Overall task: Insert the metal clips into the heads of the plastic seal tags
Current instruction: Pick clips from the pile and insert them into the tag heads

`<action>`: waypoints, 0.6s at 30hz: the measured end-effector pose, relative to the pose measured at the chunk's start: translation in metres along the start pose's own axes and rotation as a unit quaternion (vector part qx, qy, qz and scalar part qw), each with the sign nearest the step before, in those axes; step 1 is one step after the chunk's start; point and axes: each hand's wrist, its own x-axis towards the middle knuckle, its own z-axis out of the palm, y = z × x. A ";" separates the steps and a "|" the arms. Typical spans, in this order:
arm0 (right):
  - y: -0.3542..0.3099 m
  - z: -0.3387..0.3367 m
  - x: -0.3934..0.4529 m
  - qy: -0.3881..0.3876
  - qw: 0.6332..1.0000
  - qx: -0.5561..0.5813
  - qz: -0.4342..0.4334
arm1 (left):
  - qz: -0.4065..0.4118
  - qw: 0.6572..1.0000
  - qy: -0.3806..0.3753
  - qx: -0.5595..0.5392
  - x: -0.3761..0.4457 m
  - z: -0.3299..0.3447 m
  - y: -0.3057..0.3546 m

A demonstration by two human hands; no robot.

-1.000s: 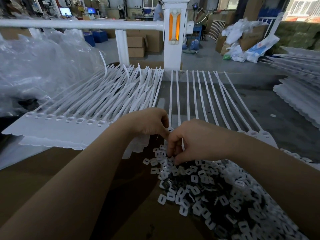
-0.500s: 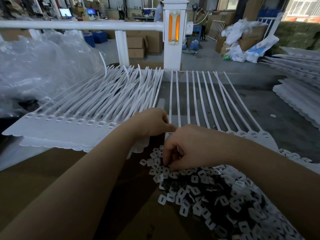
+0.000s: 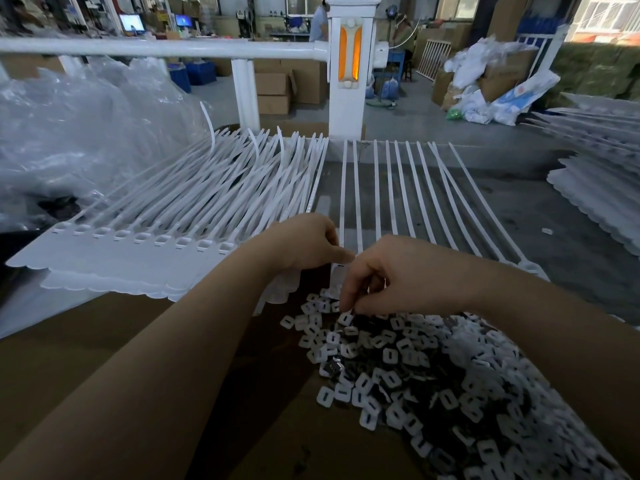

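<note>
Hundreds of small metal clips [image 3: 408, 358] lie heaped on the brown tabletop [image 3: 86, 341], right at the near edge of the work, and that is surely deliberate: the pile sits just below the heads of the seal tags, so each pick is a short trip. The right hand [image 3: 398, 275] dips into the far edge of that pile, knuckles up, wrist arched, its fingers [image 3: 348, 301] curled down and bunched together onto the clips; it looks like a pinch on one clip, though the piece itself is hidden under the fingertips.

Just above, the fanned row of plastic seal tags [image 3: 398, 195] stretches away toward the white post [image 3: 349, 109], straps apart and heads near the person, seemingly laid open so each head can be reached in turn. The left hand [image 3: 304, 240] rests on the heads at the left end of this row, palm down, fingers tucked under and the thumb pointing right, almost touching the right hand. I judge it is steadying the head next in line, but what it presses is covered.

To the left lies the stack of seal tags [image 3: 166, 223] with their heads lined up in a row. Crumpled clear plastic sheeting [image 3: 79, 133] sits behind it, and more white tags [image 3: 595, 195] are piled at far right.
</note>
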 end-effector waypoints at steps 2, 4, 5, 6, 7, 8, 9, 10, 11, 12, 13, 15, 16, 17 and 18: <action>-0.001 0.001 0.001 0.004 0.999 -0.033 -0.009 | -0.002 1.000 -0.004 -0.002 0.000 0.000 0.001; -0.003 0.003 0.003 -0.008 0.998 -0.059 -0.020 | -0.002 1.000 -0.008 -0.003 -0.001 -0.001 0.001; -0.005 0.004 0.003 -0.013 0.997 -0.069 -0.026 | -0.002 1.000 -0.010 -0.004 -0.001 -0.001 0.001; -0.006 0.005 0.003 -0.016 0.996 -0.080 -0.030 | -0.003 1.000 -0.010 -0.005 -0.001 -0.001 0.001; -0.007 0.005 0.003 -0.018 0.995 -0.093 -0.035 | -0.004 1.000 -0.009 -0.006 -0.001 -0.001 0.001; -0.008 0.006 0.003 -0.020 0.993 -0.106 -0.040 | -0.005 1.000 -0.009 -0.006 -0.001 -0.001 0.001; -0.009 0.006 0.003 -0.024 0.992 -0.116 -0.045 | -0.004 1.000 -0.009 -0.006 -0.001 -0.001 0.001; -0.010 0.007 0.003 -0.031 0.991 -0.124 -0.050 | -0.004 1.000 -0.009 -0.006 -0.001 0.000 0.001; -0.011 0.007 0.003 -0.039 0.989 -0.131 -0.054 | -0.003 1.000 -0.009 -0.007 0.000 0.000 0.001; -0.012 0.007 0.003 -0.047 0.988 -0.136 -0.058 | -0.002 1.000 -0.010 -0.007 0.000 0.000 0.001; -0.013 0.007 0.003 -0.053 0.987 -0.140 -0.060 | 0.000 1.000 -0.009 -0.005 0.000 0.000 0.000; -0.014 0.008 0.002 -0.055 0.986 -0.145 -0.055 | 0.004 1.000 -0.005 0.000 0.001 0.000 0.000; -0.014 0.009 0.002 -0.054 0.986 -0.147 -0.051 | 0.006 1.000 -0.002 0.001 0.001 0.000 -0.001; -0.014 0.009 0.002 -0.053 0.987 -0.147 -0.048 | 0.006 1.000 -0.001 0.000 0.001 0.001 -0.001; -0.014 0.009 0.001 -0.052 0.987 -0.145 -0.046 | 0.006 1.000 0.000 -0.001 0.002 0.001 -0.001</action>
